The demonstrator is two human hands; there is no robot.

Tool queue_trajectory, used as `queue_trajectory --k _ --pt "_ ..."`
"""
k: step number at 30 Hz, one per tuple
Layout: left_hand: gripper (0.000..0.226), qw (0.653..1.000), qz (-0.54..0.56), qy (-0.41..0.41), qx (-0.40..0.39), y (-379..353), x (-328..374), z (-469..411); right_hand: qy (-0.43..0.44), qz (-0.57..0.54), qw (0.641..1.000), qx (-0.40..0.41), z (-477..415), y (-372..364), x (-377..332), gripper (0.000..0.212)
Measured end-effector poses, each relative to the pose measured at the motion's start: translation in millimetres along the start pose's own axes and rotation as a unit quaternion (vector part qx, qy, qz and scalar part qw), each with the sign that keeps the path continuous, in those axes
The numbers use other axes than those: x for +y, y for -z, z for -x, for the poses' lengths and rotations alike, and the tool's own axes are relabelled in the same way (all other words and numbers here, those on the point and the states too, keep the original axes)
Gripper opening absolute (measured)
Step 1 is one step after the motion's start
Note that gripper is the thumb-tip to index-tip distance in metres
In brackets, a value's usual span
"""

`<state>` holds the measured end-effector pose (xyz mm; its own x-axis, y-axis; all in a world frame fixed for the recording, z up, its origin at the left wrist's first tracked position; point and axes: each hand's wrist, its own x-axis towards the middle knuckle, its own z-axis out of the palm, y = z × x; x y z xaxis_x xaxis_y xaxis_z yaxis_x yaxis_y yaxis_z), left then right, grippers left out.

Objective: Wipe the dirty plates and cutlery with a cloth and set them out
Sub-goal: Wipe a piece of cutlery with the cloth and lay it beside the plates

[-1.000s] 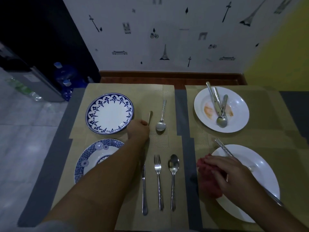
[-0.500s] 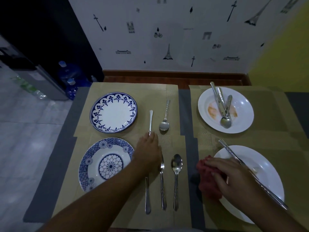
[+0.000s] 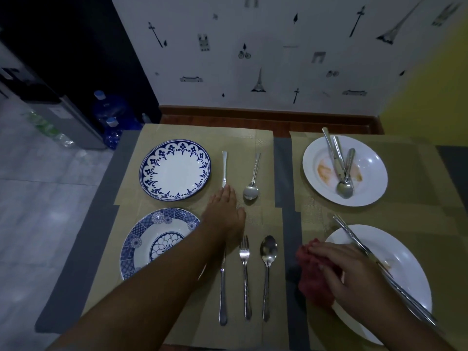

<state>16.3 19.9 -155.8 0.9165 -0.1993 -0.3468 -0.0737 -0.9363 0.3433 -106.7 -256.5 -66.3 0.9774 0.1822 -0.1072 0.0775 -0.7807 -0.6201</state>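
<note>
Red cloth [image 3: 312, 277], bunched in the right hand [image 3: 354, 277]'s closed grip, sits at the near white plate [image 3: 405, 249]'s left rim, just beside steel cutlery [image 3: 354, 239] lying diagonally, far-left to near-right. The left hand [image 3: 224, 216], grip open and fingers flat at the laid knife [image 3: 224, 168]'s near end, is well apart.

The left hand [image 3: 225, 214] at a slim steel knife [image 3: 224, 168], the right hand [image 3: 354, 272] on a crumpled red cloth [image 3: 312, 282]
Straight left fingers [image 3: 226, 193] touch the knife's near end, between a blue-patterned round plate [image 3: 174, 171] and a steel spoon [image 3: 253, 178] (bowl toward the person); right fingers [image 3: 326, 252] curl over the cloth at a white plate [image 3: 405, 247].
</note>
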Motion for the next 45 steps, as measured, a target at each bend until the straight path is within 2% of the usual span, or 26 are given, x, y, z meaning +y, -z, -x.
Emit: queue_trajectory --k 12,15,21,29,35,40,45 --pt "0.069 1.000 0.003 0.001 0.003 15.7 -18.7 -19.8 -0.008 0.017 1.000 -0.005 -1.7 -0.1 -1.7 0.055" --pt "0.067 1.000 -0.003 -0.007 0.026 17.2 -9.8 -13.9 -0.011 0.005 1.000 0.004 -1.7 2.3 -3.1 0.056" --pt "0.066 0.995 0.017 -0.097 0.034 9.5 49.8 25.0 -0.036 -0.007 0.999 0.032 8.0 26.7 0.3 0.046" --pt "0.069 0.982 -0.006 -0.188 -0.010 -22.3 128.9 70.6 -0.096 0.024 0.992 0.074 55.7 55.4 32.3 0.054" --pt "0.068 0.970 -0.039 -0.234 -0.054 -47.7 171.2 77.5 -0.119 -0.010 0.987 0.108 90.7 65.4 56.6 0.064" --pt "0.056 0.957 -0.063 -0.281 -0.044 -60.8 198.5 74.5 -0.168 0.004 0.979 0.117 114.0 69.8 80.9 0.042" --pt "0.046 0.952 -0.048 -0.302 -0.017 -75.2 221.9 70.2 -0.197 0.003 0.972 0.129 125.8 75.4 100.5 0.034"
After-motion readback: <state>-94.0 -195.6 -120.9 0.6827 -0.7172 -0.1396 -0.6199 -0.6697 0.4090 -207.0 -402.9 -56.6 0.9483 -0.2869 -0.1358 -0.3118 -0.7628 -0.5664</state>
